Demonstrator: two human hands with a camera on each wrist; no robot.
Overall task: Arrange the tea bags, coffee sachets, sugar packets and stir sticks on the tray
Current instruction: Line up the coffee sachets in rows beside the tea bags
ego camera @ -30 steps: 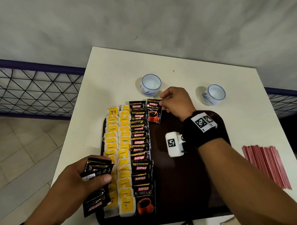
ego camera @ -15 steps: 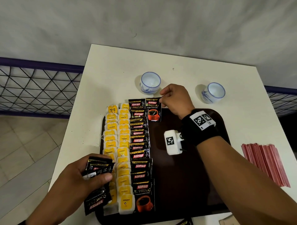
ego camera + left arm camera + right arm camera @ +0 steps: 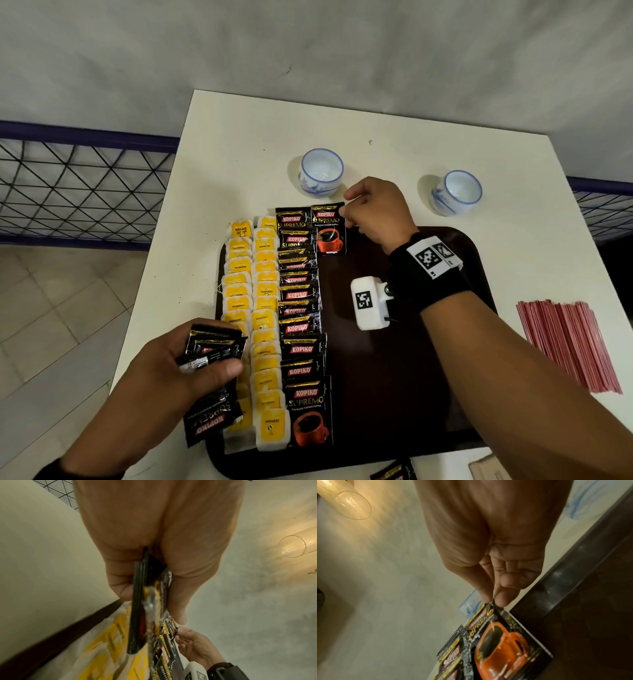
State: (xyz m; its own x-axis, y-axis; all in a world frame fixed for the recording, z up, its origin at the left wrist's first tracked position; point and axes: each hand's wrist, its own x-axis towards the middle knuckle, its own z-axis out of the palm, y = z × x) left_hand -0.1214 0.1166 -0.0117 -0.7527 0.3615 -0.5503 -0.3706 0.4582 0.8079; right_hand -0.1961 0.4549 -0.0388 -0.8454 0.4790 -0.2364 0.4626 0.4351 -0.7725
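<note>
A dark brown tray (image 3: 404, 383) holds two columns of yellow tea bags (image 3: 251, 308) and a column of overlapping black coffee sachets (image 3: 301, 308). My right hand (image 3: 375, 212) pinches the top right corner of one more coffee sachet (image 3: 329, 230) (image 3: 503, 642), which lies at the tray's far edge beside that column. My left hand (image 3: 191, 363) grips a stack of several coffee sachets (image 3: 212, 380) (image 3: 142, 615) over the tray's near left corner. Red stir sticks (image 3: 568, 342) lie on the white table (image 3: 239, 144) to the right of the tray. No sugar packets show.
Two white-and-blue cups (image 3: 321, 172) (image 3: 457, 192) stand on the table beyond the tray. One more black sachet (image 3: 394, 472) peeks in at the bottom edge. A mesh railing (image 3: 78, 192) runs along the left. The tray's right half is bare.
My right hand has slid the pinched sachet a little farther toward the tray's far edge, in line with the column's top. My left hand stays put with its stack.
</note>
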